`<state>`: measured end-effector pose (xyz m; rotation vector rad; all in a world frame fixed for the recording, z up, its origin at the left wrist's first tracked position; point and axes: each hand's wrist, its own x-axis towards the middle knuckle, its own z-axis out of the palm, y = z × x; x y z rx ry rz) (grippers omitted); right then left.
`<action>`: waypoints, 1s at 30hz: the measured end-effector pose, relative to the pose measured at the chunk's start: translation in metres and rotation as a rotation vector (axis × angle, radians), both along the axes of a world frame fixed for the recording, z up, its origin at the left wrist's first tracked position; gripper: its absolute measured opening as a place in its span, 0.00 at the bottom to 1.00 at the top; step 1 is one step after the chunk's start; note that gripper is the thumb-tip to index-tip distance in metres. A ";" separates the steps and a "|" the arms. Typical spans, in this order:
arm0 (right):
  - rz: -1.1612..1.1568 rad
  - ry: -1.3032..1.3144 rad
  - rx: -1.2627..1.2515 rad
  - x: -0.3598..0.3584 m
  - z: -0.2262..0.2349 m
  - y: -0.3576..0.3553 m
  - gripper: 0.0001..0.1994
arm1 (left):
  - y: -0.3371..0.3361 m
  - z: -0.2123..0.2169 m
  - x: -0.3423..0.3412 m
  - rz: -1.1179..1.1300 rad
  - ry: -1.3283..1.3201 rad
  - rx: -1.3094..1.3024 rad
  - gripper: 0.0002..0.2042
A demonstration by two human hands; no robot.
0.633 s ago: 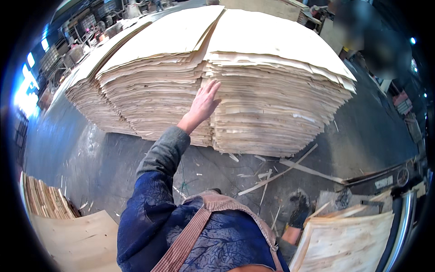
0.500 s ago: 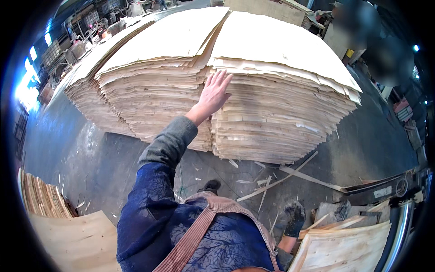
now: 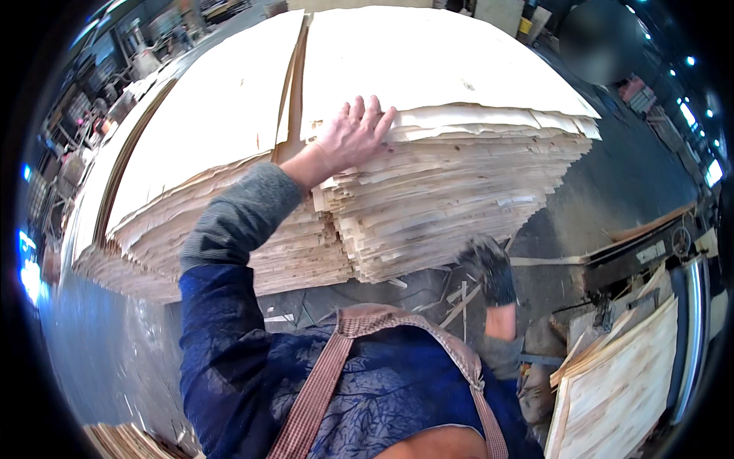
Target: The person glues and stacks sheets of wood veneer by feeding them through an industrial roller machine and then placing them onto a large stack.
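While left hand (image 3: 350,138) presses veneer stack (image 3: 459,191)

The tall stack of veneer sheets (image 3: 459,183) filled the upper middle of the frame and blocked any reach forward; the left hand (image 3: 353,138) lay against its top edge. Below it, toward lower centre, a strip of floor (image 3: 428,294) stayed open but littered with wood scraps, where the gloved right hand (image 3: 489,268) hung. A plywood panel (image 3: 619,390) closed off the lower right.

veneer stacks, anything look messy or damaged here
Yes. The veneer stack under the left hand has ragged, uneven sheet edges, and broken wood strips lie scattered on the floor at its base.
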<state>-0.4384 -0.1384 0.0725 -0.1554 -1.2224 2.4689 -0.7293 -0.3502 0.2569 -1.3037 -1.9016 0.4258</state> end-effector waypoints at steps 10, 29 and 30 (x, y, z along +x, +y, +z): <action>0.225 0.344 -0.429 -0.194 0.170 0.027 0.34 | 0.012 0.074 -0.010 -0.034 0.161 -0.134 0.22; -0.470 0.026 -0.073 -0.237 0.122 0.034 0.19 | 0.017 -0.002 0.015 -0.075 -0.007 -0.099 0.24; -0.480 0.051 -0.075 -0.238 0.124 0.034 0.19 | 0.016 0.001 0.014 -0.077 -0.004 -0.114 0.24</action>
